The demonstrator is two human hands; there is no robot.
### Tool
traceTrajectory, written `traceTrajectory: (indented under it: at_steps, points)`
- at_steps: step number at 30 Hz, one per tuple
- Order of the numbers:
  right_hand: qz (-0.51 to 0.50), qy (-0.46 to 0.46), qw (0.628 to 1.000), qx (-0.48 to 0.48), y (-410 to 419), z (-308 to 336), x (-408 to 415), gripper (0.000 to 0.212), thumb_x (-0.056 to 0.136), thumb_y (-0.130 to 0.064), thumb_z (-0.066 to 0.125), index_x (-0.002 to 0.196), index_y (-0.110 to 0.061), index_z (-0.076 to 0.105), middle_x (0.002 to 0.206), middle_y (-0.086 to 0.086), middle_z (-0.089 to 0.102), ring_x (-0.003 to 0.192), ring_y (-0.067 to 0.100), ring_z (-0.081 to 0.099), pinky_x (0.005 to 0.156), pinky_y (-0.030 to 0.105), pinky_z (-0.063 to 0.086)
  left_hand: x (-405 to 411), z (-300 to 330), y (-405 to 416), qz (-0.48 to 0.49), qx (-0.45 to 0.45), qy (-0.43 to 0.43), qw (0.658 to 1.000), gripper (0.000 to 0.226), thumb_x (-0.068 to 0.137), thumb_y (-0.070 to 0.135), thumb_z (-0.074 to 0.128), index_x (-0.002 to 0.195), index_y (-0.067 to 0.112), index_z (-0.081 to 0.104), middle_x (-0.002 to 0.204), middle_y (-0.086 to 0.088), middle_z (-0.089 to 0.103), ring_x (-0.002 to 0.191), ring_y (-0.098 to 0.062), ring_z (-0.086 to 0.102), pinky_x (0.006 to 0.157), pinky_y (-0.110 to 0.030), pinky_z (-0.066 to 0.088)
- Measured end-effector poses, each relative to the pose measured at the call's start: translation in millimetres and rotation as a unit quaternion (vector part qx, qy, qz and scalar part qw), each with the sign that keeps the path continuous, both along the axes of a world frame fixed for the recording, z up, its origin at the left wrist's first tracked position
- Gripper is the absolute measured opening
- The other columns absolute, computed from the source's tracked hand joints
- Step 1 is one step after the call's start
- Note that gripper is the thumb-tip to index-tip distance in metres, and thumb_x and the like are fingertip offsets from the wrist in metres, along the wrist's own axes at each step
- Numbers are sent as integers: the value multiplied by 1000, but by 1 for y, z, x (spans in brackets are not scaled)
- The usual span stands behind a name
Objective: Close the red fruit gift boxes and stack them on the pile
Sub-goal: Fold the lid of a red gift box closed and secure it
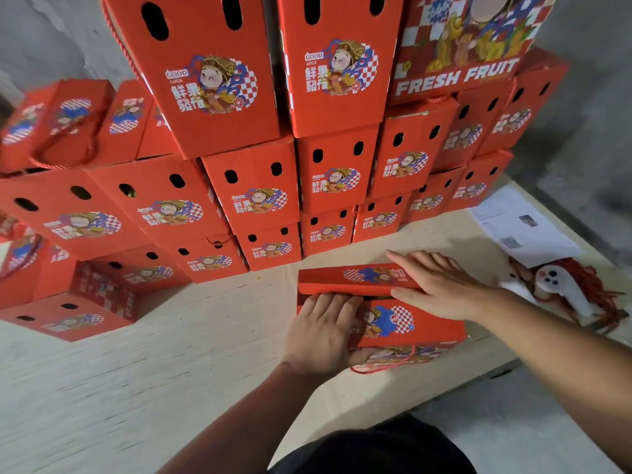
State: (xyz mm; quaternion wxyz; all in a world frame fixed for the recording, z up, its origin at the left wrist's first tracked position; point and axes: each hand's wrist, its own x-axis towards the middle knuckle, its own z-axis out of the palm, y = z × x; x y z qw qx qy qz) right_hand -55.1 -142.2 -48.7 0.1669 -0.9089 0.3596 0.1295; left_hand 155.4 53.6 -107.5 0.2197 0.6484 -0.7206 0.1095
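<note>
1. Red gift box (403, 321) sits on the pale board floor (171, 354), just in front of the pile (260, 200) of matching boxes stacked several tiers high against the wall
2. Far lid flap (355, 278) is folded down over the top but a dark gap shows beneath it, so box reads as not yet fully closed
3. Left hand (321, 336): fingers nearly straight, tips pressed at the seam under the flap, thumb wrapped round the near top edge; w/ that thumb it looks to be gripping the box edge
4. Right hand (441, 289): flat, fingers straight & spread, palm pressing on the flap's right end; grips nothing
5. Red cord handle (383, 366) loops loose at the near side
6. Handling, as judged: corrugated card, stiff at folds & corners, panels likely to dent under point pressure; weight can't be told, contents hidden. Probably best lifted by both end walls or from beneath, not by flap edges; cord may serve once lid is tucked
7. Off to the right: printed paper sheets (519, 227) & a bundle of red cord (595, 295)
</note>
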Motion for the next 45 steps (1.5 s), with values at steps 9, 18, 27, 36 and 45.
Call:
traceTrajectory:
  at_steps: [9, 18, 27, 36, 45]
  points:
    - [-25, -39, 996, -71, 16, -7, 3, 86, 84, -93, 4, 160, -52, 4, 142, -10, 35, 133, 20, 32, 110, 35, 31, 7, -3, 5, -3, -78, 63, 995, 44, 99, 57, 59, 102, 13, 67, 99, 1, 67, 90, -25, 55, 79, -41, 46]
    - [13, 10, 994, -103, 1, -1, 8, 96, 79, -95, 2, 163, -47, 8, 150, -2, 41, 134, 26, 40, 111, 40, 38, 4, 17, 1, 100, -51, 328, 938, 27, 95, 45, 66, 116, 31, 56, 113, 7, 60, 102, -15, 57, 83, -47, 52]
    - [-49, 75, 996, 13, 8, -8, 13, 92, 67, -103, 0, 144, -62, -33, 165, -9, -3, 152, 23, -10, 124, 50, -2, -1, 21, -12, 81, 206, 40, 974, 96, 92, 89, 20, 166, 29, 21, 174, 4, 10, 162, -28, -1, 130, -52, 2]
    - [-254, -7, 966, -37, 43, -7, 17, 103, 60, -109, 21, 108, -28, 63, 111, 0, 70, 108, 28, 66, 80, 35, 47, 72, 29, -31, 97, 259, -91, 957, 100, 86, 86, 33, 166, 38, -3, 174, 8, -3, 161, -30, 1, 127, -50, -13]
    - [-362, -259, 867, 225, 97, -38, 25, 67, 76, -87, 57, 113, -33, 71, 100, -14, 77, 95, 8, 71, 96, 39, 56, 6, 14, -4, 215, 377, 766, 474, 81, 94, 82, 30, 120, 23, 79, 124, -13, 75, 107, -32, 75, 80, -38, 63]
